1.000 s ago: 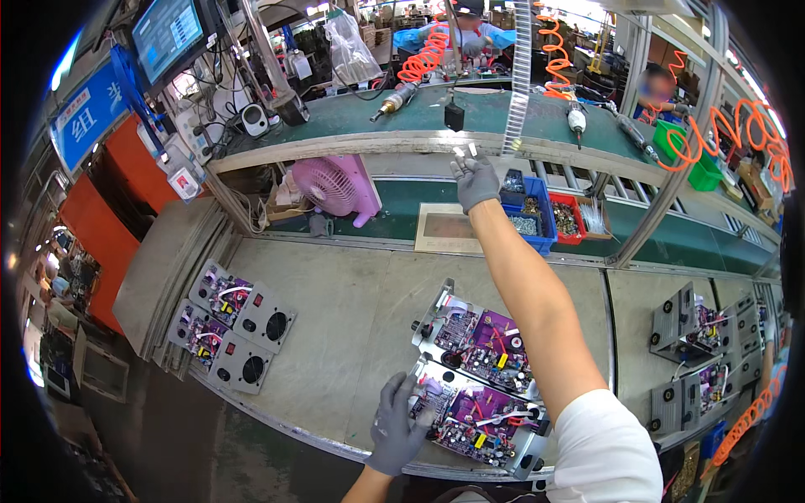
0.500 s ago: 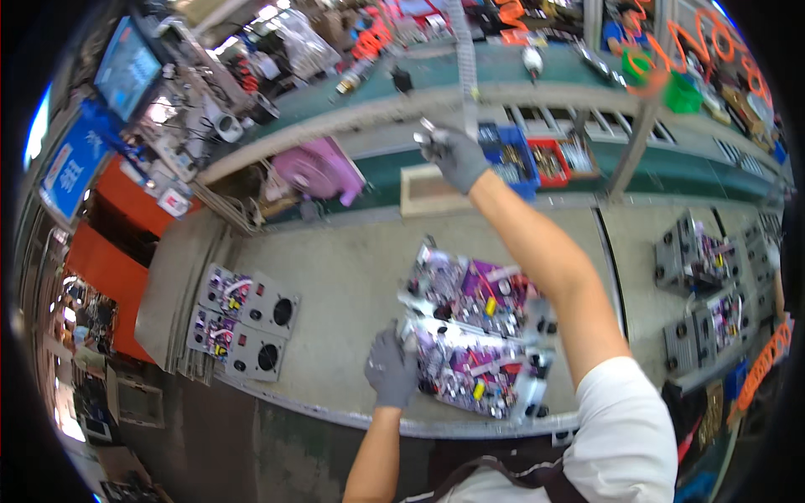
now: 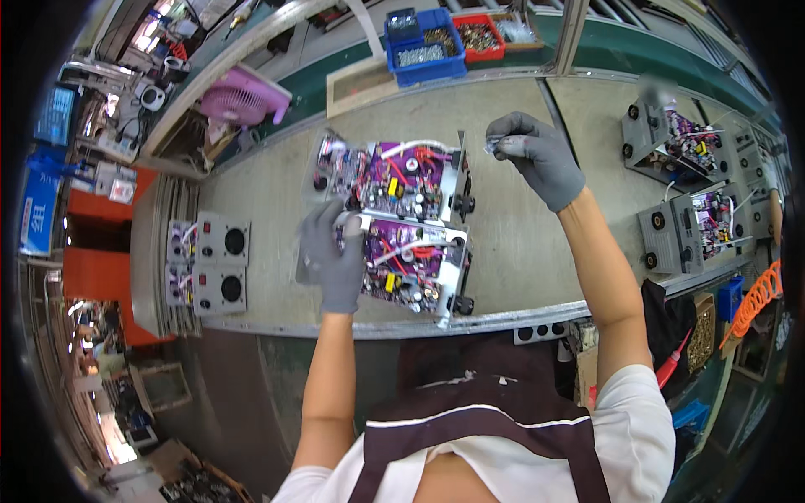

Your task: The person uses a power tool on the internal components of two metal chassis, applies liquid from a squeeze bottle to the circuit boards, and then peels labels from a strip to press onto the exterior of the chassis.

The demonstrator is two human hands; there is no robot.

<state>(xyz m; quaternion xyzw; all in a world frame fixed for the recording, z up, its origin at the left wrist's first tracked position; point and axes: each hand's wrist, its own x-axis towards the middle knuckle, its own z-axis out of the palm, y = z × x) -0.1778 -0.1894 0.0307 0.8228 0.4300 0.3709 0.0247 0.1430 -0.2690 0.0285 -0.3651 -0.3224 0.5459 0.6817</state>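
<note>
Two open electronic units with purple circuit boards lie on the bench before me, a far one (image 3: 402,180) and a near one (image 3: 407,264). Over the left end of the near unit is my left hand (image 3: 331,260) in a grey glove, somewhat blurred. Its thumb and fingers are apart, and I see nothing held. To the right of the far unit, my gloved right hand (image 3: 537,159) is raised above the bench, thumb and fingers pinched on small shiny metal pieces (image 3: 493,145). Their exact kind is too small to tell.
Blue bins (image 3: 425,54) and a red bin (image 3: 480,38) of small metal parts stand beyond the bench, near a pink fan (image 3: 239,101). Similar grey units (image 3: 222,260) sit at the left; more units (image 3: 671,239) are at the right. An orange coiled hose (image 3: 755,306) hangs there.
My right hand has come back from beside the bins to right of the far unit, pinching small metal pieces. My left hand remains by the near unit's left end. The view has shifted downward.
</note>
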